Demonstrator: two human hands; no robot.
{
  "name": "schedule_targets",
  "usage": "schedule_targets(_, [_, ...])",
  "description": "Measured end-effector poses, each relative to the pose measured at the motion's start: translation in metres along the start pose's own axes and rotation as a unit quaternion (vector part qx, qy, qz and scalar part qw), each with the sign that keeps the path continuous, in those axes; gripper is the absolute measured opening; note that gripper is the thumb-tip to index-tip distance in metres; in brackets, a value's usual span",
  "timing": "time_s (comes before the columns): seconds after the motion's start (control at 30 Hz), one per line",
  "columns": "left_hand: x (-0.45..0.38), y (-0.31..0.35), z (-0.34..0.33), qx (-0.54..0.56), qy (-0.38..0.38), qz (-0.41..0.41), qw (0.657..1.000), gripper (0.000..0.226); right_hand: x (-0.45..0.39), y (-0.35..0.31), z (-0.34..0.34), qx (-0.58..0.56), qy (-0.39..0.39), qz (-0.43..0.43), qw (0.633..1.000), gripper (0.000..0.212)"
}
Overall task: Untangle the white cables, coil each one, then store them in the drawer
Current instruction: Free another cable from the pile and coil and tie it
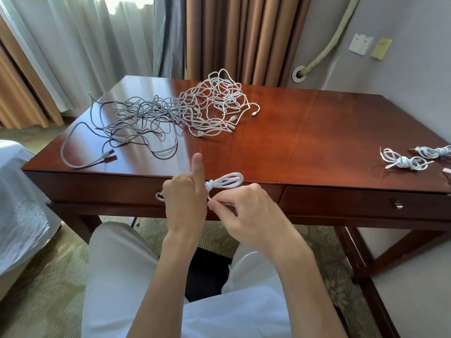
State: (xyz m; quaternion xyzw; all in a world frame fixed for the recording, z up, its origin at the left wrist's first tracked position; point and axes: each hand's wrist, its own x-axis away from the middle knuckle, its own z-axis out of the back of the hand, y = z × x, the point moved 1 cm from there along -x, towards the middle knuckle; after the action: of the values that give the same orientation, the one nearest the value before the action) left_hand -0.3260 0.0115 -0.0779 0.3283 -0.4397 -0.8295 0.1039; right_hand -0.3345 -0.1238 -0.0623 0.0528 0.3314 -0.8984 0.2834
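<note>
In front of the desk's front edge my left hand [185, 198] grips a coiled white cable [228, 179], thumb pointing up; its loop sticks out to the right. My right hand [246, 211] pinches the cable's loose end just below the coil. A big tangle of white cables [214, 106] lies at the back middle of the desk [305, 132]. Two coiled white cables [402, 162] [434, 151] lie at the desk's right edge. The two drawers [366, 201] below the top are closed.
A tangle of grey cables [136, 118] spreads over the desk's left half, touching the white tangle. A bed with white sheet [19, 203] stands at left, curtains behind, a chair seat [415, 289] at right. My legs in white trousers are below.
</note>
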Motion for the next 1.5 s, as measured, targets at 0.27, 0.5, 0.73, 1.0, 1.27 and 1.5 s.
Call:
schedule_targets(0.27, [-0.001, -0.014, 0.004, 0.114, -0.238, -0.02, 0.964, 0.075, 0.002, 0.007, 0.023, -0.111, 0.083, -0.064, 0.988, 0.022])
schedule_targets(0.5, [0.005, 0.0, 0.017, 0.251, -0.333, 0.017, 0.909, 0.074, 0.001, 0.022, 0.019, -0.347, 0.027, -0.121, 0.929, 0.013])
schedule_targets(0.73, [-0.005, -0.004, 0.005, 0.224, -0.013, 0.117, 0.968, 0.082, 0.0, 0.009, 0.0, -0.172, -0.015, -0.076, 0.982, 0.019])
schedule_targets(1.0, [-0.005, 0.002, 0.011, -0.07, -0.022, -0.007, 0.997, 0.071, 0.003, -0.012, 0.024, 0.017, 0.011, -0.049, 0.999, 0.02])
schedule_targets(1.27, [-0.004, 0.013, 0.011, -0.202, -0.185, -0.082, 0.958, 0.061, 0.003, -0.012, 0.034, 0.011, 0.025, -0.035, 0.999, 0.018])
schedule_targets(1.5, [0.006, 0.01, 0.019, 0.183, -0.35, -0.016, 0.919, 0.067, 0.007, 0.017, 0.037, -0.382, -0.028, -0.106, 0.918, 0.01])
